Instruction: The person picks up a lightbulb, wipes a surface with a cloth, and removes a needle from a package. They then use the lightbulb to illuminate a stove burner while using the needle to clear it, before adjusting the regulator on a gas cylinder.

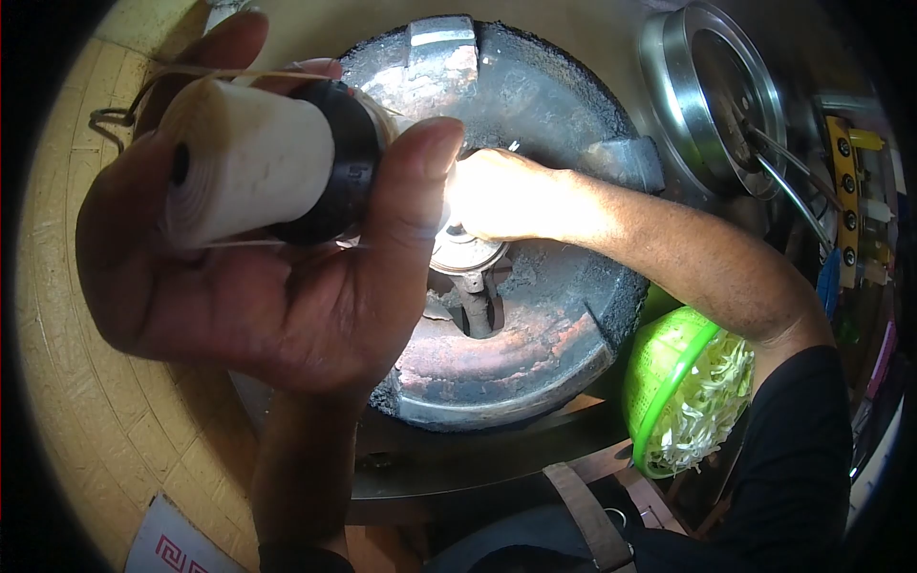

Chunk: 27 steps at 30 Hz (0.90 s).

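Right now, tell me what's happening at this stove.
The person's left hand holds up a white and black cylinder, gripped between thumb and fingers close to the camera. The right hand reaches into the middle of a large round, sooty burner, fingers at the metal centre piece. A green basket of shredded cabbage sits to the right, beside a shiny steel pan.

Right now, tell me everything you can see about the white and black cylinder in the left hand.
The cylinder has a cream-white, plastic-looking body with a dark hole in its left end and a black cap on the right. It lies sideways, raised near the camera, gripped by the left hand, thumb on the cap. Thin pale thread crosses it.
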### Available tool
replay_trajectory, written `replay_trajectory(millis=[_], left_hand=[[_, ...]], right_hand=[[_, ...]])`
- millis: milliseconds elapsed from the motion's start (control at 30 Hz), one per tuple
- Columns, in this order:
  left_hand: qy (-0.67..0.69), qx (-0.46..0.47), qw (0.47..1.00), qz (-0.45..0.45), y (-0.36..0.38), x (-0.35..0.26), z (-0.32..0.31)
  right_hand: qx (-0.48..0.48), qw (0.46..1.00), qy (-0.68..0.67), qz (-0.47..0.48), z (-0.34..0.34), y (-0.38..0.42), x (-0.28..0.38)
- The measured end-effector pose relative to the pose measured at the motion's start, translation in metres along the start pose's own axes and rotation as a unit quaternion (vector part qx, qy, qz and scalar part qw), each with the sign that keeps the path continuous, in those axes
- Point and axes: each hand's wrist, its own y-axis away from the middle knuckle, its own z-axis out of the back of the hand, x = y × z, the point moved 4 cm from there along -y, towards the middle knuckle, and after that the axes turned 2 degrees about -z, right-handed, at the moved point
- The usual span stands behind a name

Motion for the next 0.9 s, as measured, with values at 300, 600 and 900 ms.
replay_trajectory(millis=[300, 600, 900], left_hand=[[0.014, -0.022, 0.999, -0.02, 0.0013, 0.0011, -0.002], [-0.013, 0.003, 1.0, 0.003, 0.0003, -0.001, -0.0018], [-0.012, -0.004, 1.0, -0.009, -0.0016, -0.002, -0.0015]], right_hand=[[0.058, 0.997, 0.038, -0.034, 0.0046, -0.0005, 0.0028], [0.042, 0.999, 0.027, -0.019, 0.0036, -0.0007, 0.0018], [0.018, 1.0, 0.003, -0.006, 0.0044, 0.0015, 0.0013]])
